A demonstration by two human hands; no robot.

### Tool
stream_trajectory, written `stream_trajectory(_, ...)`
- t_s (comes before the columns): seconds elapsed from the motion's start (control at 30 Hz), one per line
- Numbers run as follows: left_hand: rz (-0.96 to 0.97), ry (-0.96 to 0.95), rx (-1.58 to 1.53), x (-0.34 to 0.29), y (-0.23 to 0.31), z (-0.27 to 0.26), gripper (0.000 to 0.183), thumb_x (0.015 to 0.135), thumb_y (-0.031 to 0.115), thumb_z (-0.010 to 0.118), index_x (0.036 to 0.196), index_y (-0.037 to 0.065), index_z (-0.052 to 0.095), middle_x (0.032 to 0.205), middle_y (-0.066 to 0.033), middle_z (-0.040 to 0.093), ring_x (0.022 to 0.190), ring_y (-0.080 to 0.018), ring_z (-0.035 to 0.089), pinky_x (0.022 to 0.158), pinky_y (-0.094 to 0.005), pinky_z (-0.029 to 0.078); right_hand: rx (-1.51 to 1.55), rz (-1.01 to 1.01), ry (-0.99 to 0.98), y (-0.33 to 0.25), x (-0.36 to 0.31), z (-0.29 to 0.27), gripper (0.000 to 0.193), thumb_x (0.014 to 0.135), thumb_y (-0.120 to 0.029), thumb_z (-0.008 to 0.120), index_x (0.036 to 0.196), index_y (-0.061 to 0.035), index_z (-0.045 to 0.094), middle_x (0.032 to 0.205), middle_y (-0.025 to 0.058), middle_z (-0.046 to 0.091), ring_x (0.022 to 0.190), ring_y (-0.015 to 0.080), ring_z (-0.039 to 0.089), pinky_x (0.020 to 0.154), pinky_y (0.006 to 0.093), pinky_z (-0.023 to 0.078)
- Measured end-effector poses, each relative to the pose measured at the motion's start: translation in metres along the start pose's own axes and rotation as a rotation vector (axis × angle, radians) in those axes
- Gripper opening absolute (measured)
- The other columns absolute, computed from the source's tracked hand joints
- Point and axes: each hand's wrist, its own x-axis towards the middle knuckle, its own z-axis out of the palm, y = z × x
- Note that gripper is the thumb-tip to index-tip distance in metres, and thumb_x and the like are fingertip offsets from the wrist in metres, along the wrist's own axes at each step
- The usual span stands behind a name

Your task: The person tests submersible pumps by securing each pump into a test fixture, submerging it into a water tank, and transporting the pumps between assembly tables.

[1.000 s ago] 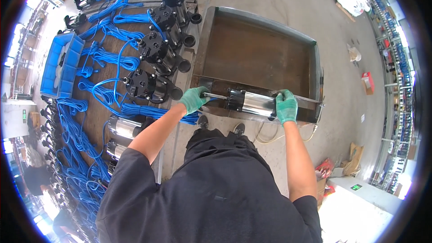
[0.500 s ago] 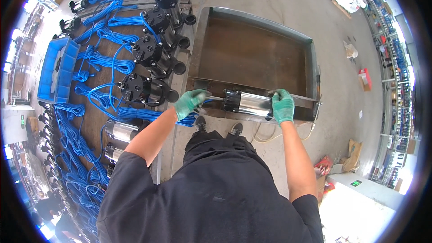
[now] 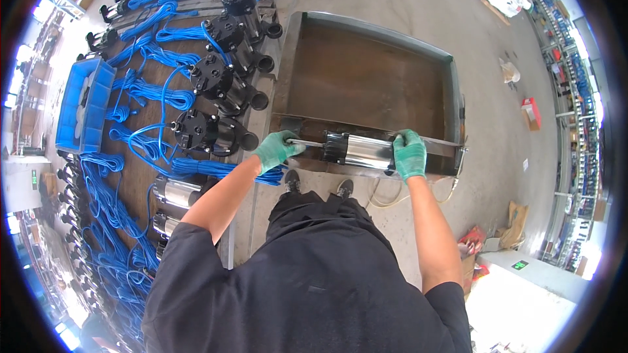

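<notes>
A pump motor (image 3: 369, 152) with a shiny steel cylinder and a black left end lies sideways along the near edge of a metal tank (image 3: 275, 101). My right hand (image 3: 410, 155), in a green glove, is wrapped over the motor's right end. My left hand (image 3: 277, 151), gloved alike, is closed on a thin metal rod (image 3: 306, 143) that reaches to the black end. Whether the rod is a tool or part of the motor, I cannot tell. The fingers hide the rod's left end.
Several upright black-and-steel pumps (image 3: 206, 132) line the bench on the left, among coiled blue cables (image 3: 167, 95). A blue bin (image 3: 65, 121) stands at the bench's far side. A pale hose (image 3: 392, 202) hangs below the tank. At right, a red-and-white box (image 3: 531, 115) sits on the floor.
My left hand has shifted slightly and its fingers have turned on the rod, which shows more clearly now. The right hand still holds the motor, which has barely moved.
</notes>
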Motion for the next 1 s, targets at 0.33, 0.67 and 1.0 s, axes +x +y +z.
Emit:
stream_trajectory(0.33,0.215,0.149,0.832,0.005,-0.009,-0.003,0.038,0.097,0.04,0.06,0.111,0.007,0.068,0.085,-0.0198,0.07,0.086,-0.0395,0.068,0.075,-0.0494,0.052,0.007,0.02,0.001,-0.001,0.0,-0.002,0.018,0.091,-0.02,0.06,0.097,-0.006,0.069,0.098,0.0169,0.069,0.097,0.0377,0.062,0.086,0.0462,0.05)
stream_trajectory(0.67,-0.572,-0.165,-0.492,0.018,0.007,-0.019,0.045,0.1,0.048,0.059,0.112,0.005,0.064,0.084,-0.0087,0.069,0.055,-0.0117,0.056,0.047,-0.0252,0.04,0.025,0.031,-0.011,-0.005,-0.002,-0.003,0.017,0.091,-0.02,0.06,0.097,-0.0065,0.07,0.1,0.0166,0.068,0.097,0.0376,0.061,0.088,0.0466,0.05)
stream_trajectory(1.0,0.375,0.042,0.283,0.015,-0.019,-0.006,0.038,0.085,0.016,0.076,0.115,0.003,0.056,0.085,-0.0172,0.067,0.08,-0.0369,0.066,0.075,-0.0442,0.051,0.022,0.013,-0.003,-0.007,-0.002,-0.005,0.017,0.091,-0.02,0.06,0.097,-0.0071,0.069,0.099,0.0158,0.068,0.096,0.0373,0.061,0.088,0.0457,0.05)
